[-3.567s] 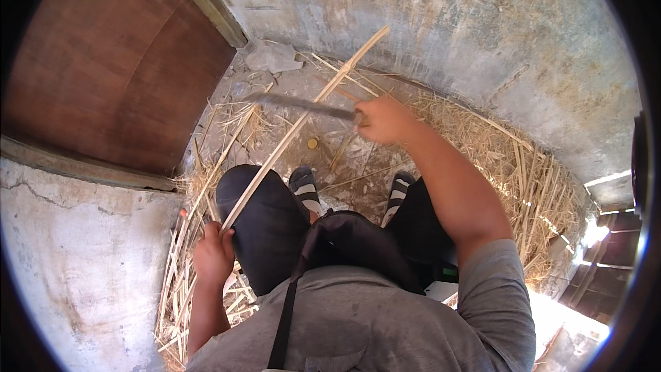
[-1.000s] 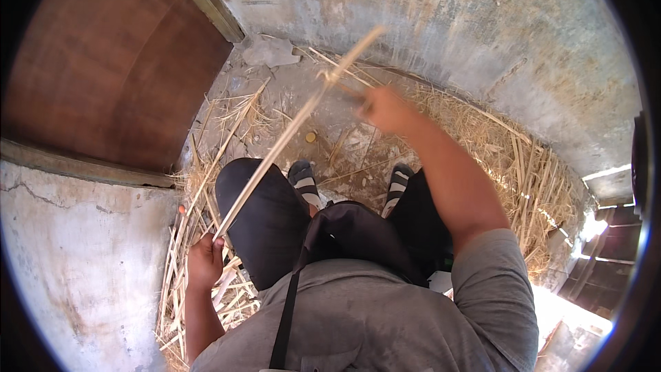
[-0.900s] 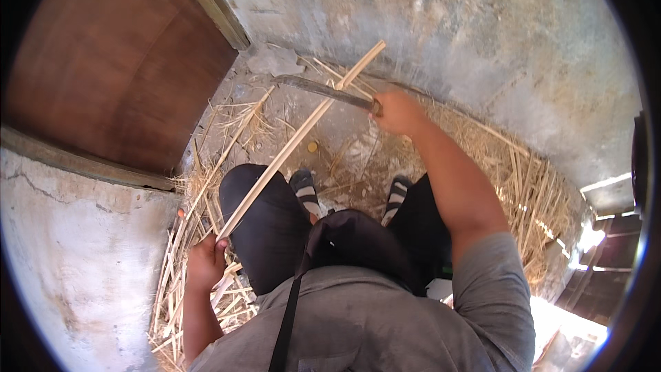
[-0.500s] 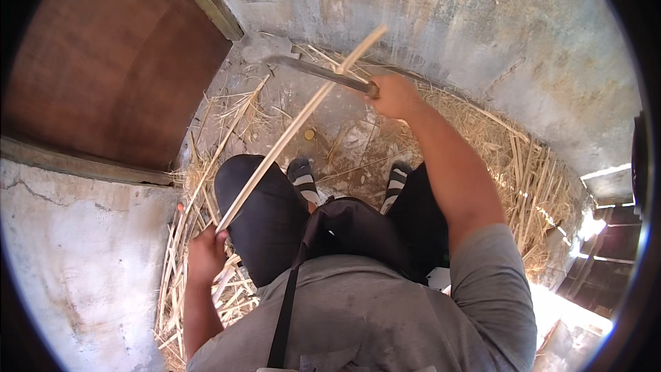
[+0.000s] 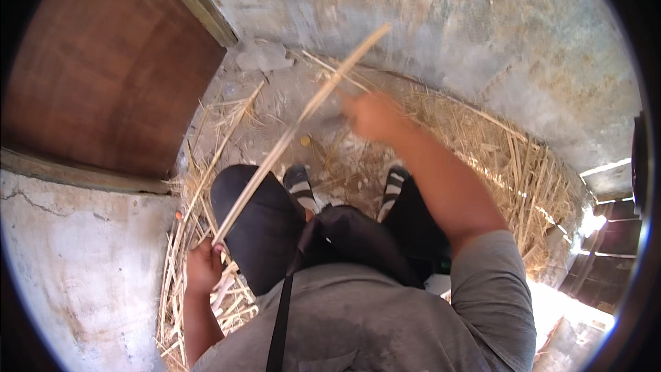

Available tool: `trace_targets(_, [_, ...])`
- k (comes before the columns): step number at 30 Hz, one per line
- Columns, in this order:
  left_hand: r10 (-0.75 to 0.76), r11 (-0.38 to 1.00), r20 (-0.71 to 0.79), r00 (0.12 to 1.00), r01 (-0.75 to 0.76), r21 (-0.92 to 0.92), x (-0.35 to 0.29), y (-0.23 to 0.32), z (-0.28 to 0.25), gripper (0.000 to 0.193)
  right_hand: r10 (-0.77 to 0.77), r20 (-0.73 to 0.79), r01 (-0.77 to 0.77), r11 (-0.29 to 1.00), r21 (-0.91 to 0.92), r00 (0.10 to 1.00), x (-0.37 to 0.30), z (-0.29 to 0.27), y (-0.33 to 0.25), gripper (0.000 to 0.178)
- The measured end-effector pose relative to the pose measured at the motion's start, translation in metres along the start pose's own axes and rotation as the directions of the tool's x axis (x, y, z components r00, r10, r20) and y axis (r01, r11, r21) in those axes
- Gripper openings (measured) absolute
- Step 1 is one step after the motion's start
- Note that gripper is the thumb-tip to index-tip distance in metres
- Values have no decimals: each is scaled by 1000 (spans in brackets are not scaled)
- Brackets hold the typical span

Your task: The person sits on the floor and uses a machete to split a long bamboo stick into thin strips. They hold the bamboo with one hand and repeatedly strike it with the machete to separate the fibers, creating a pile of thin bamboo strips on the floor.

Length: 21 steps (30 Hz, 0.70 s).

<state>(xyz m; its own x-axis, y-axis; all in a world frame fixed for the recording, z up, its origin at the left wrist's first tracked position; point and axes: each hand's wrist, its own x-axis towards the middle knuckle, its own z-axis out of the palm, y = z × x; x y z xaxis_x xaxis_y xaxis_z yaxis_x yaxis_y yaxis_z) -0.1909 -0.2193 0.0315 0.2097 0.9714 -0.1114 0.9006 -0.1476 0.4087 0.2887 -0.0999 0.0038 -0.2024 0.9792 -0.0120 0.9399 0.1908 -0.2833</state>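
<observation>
A long, pale bamboo strip (image 5: 275, 151) runs slantwise from low left up toward the far wall. Its lower end is gripped by my left hand (image 5: 204, 266), fingers closed around it beside my left knee. My right hand (image 5: 375, 117), smeared by motion, is just right of the strip's upper half. Its fingers are curled round the handle of a machete with a hooked tip, plain in the earlier picture; the blade is now a faint blur near the strip.
Shavings and split strips (image 5: 530, 186) lie heaped along the right wall, with another pile (image 5: 234, 300) at my left. A brown door panel (image 5: 110, 62) is at far left. The stained wall (image 5: 441, 21) curves behind. A small yellow disc (image 5: 305, 141) rests on the floor.
My right hand has swung nearer to me and slightly left, carrying the machete down along the strip. My left hand keeps its hold, with the strip at nearly the same slant.
</observation>
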Motion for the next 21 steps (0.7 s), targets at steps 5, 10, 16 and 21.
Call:
trace_targets(5, [44, 999, 28, 999, -44, 13, 0, 9, -8, 25, 261, -59, -258, 964, 62, 963, 12, 3, 40, 24])
trace_targets(10, [25, 1000, 23, 999, -25, 4, -5, 11, -5, 25, 137, -103, -135, 991, 26, 985, -6, -8, 24, 24])
trace_targets(16, [76, 995, 28, 997, -78, 63, -3, 5, -9, 24, -247, 24, 248, 967, -53, 969, -10, -1, -27, 20])
trace_targets(21, [109, 993, -42, 993, -107, 48, -9, -13, -1, 24, 303, 43, -306, 937, 169, 952, -2, -26, 18, 23])
